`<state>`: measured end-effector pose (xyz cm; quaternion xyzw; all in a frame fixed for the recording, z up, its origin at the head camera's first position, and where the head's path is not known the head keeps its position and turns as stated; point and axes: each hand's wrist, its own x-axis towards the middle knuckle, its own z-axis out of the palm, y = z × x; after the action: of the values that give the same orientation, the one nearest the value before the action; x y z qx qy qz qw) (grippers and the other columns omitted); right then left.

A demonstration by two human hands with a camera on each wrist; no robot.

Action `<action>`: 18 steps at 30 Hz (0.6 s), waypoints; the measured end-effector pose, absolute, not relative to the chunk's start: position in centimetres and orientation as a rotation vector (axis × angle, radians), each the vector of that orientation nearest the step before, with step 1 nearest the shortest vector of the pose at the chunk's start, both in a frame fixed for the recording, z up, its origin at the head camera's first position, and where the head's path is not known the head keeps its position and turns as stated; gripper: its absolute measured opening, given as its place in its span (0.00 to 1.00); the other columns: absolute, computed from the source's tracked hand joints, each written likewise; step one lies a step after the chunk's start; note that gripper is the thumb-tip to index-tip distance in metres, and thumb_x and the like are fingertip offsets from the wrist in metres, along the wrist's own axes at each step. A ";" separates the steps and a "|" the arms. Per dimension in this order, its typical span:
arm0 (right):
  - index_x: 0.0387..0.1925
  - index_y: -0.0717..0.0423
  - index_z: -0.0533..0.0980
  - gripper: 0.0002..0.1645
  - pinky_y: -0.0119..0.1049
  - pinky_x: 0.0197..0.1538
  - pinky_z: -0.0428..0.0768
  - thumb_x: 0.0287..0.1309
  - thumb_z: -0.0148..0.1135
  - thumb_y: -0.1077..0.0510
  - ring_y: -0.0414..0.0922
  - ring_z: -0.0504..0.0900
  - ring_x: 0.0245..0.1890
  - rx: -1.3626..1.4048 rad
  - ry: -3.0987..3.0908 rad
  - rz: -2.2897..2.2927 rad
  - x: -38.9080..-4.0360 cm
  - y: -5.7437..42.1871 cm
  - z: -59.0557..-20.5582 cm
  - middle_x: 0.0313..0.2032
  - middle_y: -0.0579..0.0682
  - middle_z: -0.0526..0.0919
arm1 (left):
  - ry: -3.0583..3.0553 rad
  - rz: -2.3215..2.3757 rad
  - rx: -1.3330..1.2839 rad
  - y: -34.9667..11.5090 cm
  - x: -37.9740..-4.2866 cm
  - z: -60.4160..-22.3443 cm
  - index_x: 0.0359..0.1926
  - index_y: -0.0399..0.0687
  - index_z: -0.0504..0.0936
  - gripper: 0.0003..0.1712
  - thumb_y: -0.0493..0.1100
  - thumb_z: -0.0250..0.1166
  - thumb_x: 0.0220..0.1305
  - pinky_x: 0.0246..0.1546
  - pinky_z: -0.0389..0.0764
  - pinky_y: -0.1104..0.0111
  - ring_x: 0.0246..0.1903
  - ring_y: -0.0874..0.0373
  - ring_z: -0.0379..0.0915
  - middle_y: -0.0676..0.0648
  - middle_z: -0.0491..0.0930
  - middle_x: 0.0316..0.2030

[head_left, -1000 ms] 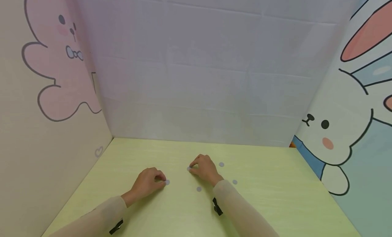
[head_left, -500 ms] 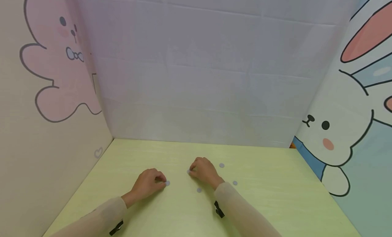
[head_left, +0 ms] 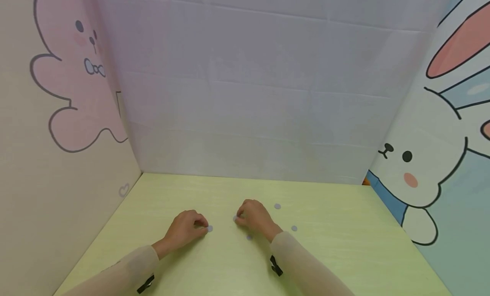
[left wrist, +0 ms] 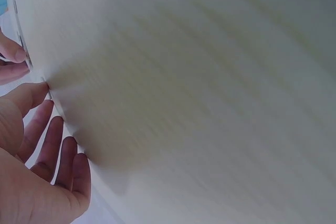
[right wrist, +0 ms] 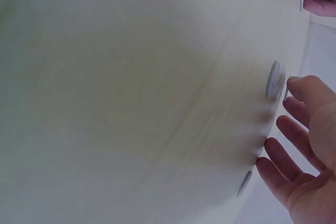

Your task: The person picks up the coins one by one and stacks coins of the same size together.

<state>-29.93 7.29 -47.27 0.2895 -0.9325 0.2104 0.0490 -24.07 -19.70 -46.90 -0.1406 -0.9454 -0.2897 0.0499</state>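
My left hand point(head_left: 185, 230) is on the left half of the table, thumb and forefinger pinching the edge of a small grey disc point(head_left: 210, 229). To its right and slightly farther back, my right hand point(head_left: 255, 218) pinches another grey disc point(head_left: 235, 218), partly covered by the fingertips. Below the right hand lies a third disc point(head_left: 249, 237), close under its palm side in the head view. In the right wrist view, this hand's thumb and forefinger hold the thin disc point(right wrist: 286, 95) edge-on, the other fingers spread near the table.
Two more grey discs lie flat right of the right hand, one farther back point(head_left: 277, 206) and one nearer point(head_left: 294, 228). The pale yellow-green table point(head_left: 344, 245) meets a white back sheet point(head_left: 245, 96). Cartoon-printed panels stand on both sides.
My right hand has slid a little toward me with its disc, now nearer the level of the left hand's disc. The left hand keeps its place and its hold.
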 end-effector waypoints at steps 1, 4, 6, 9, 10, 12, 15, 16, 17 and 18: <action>0.35 0.53 0.92 0.09 0.42 0.51 0.84 0.64 0.77 0.51 0.46 0.84 0.40 0.887 -2.838 0.652 -29.9 7.3 -47.3 0.37 0.46 0.88 | -2.877 -0.884 -0.430 -19.7 -24.0 -46.9 0.33 0.57 0.92 0.05 0.42 0.80 0.60 0.44 0.76 0.60 0.37 0.61 0.74 0.58 0.83 0.33; 0.35 0.53 0.92 0.09 0.42 0.50 0.83 0.63 0.78 0.52 0.45 0.84 0.39 0.899 -2.825 0.685 -29.6 7.1 -47.4 0.37 0.46 0.87 | -2.872 -0.889 -0.432 -19.7 -24.0 -46.9 0.33 0.57 0.92 0.05 0.41 0.80 0.60 0.44 0.76 0.60 0.37 0.60 0.75 0.58 0.83 0.33; 0.35 0.54 0.92 0.08 0.41 0.49 0.83 0.62 0.78 0.53 0.45 0.84 0.39 0.911 -2.814 0.706 -29.5 7.0 -47.5 0.36 0.46 0.87 | -2.870 -0.888 -0.431 -19.7 -24.0 -46.9 0.33 0.57 0.92 0.05 0.41 0.80 0.60 0.44 0.76 0.60 0.37 0.60 0.75 0.58 0.84 0.33; 0.34 0.54 0.92 0.09 0.40 0.49 0.83 0.62 0.79 0.52 0.44 0.84 0.39 0.928 -2.805 0.706 -29.2 6.7 -47.6 0.36 0.46 0.88 | -2.870 -0.888 -0.419 -19.6 -24.0 -47.0 0.32 0.58 0.92 0.05 0.41 0.80 0.60 0.44 0.76 0.60 0.37 0.60 0.75 0.59 0.84 0.33; 0.34 0.53 0.92 0.09 0.39 0.49 0.83 0.62 0.79 0.52 0.44 0.84 0.39 0.932 -2.802 0.701 -29.1 6.7 -47.6 0.36 0.46 0.88 | -2.868 -0.887 -0.416 -19.6 -24.0 -47.0 0.32 0.58 0.92 0.05 0.41 0.81 0.60 0.45 0.76 0.60 0.37 0.60 0.75 0.59 0.84 0.33; 0.34 0.53 0.92 0.09 0.39 0.48 0.84 0.62 0.79 0.52 0.43 0.84 0.38 0.940 -2.792 0.699 -28.9 6.5 -47.5 0.36 0.46 0.89 | -2.868 -0.889 -0.411 -19.5 -24.0 -47.1 0.32 0.58 0.92 0.06 0.42 0.81 0.59 0.45 0.77 0.60 0.37 0.61 0.76 0.60 0.83 0.33; 0.33 0.53 0.92 0.09 0.39 0.47 0.84 0.62 0.79 0.52 0.43 0.84 0.38 0.943 -2.783 0.712 -28.6 6.3 -47.4 0.36 0.46 0.88 | -2.870 -0.892 -0.406 -19.5 -24.0 -47.1 0.32 0.58 0.92 0.05 0.42 0.81 0.60 0.45 0.76 0.60 0.38 0.61 0.76 0.60 0.83 0.33; 0.33 0.53 0.92 0.08 0.38 0.46 0.84 0.61 0.79 0.52 0.42 0.84 0.38 0.948 -2.779 0.719 -28.6 6.2 -47.4 0.36 0.45 0.88 | -2.871 -0.894 -0.406 -19.5 -24.0 -47.1 0.32 0.58 0.92 0.05 0.42 0.81 0.60 0.45 0.76 0.61 0.38 0.61 0.75 0.60 0.83 0.33; 0.33 0.52 0.92 0.09 0.38 0.46 0.84 0.62 0.79 0.51 0.42 0.84 0.38 0.952 -2.779 0.724 -28.5 6.1 -47.4 0.36 0.45 0.88 | -2.873 -0.896 -0.402 -19.5 -24.0 -47.1 0.32 0.58 0.92 0.05 0.42 0.80 0.60 0.45 0.76 0.61 0.37 0.61 0.75 0.60 0.83 0.33; 0.33 0.52 0.92 0.09 0.37 0.46 0.84 0.62 0.79 0.51 0.41 0.84 0.38 0.955 -2.781 0.727 -28.4 6.0 -47.4 0.36 0.45 0.88 | -2.869 -0.894 -0.403 -19.6 -24.0 -47.2 0.32 0.58 0.92 0.05 0.42 0.81 0.60 0.44 0.76 0.61 0.37 0.61 0.75 0.60 0.83 0.33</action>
<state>-28.44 5.98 -47.37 0.3147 -0.9167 0.2398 0.0565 -24.05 -19.56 -47.16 -0.1326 -0.9448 -0.2945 0.0547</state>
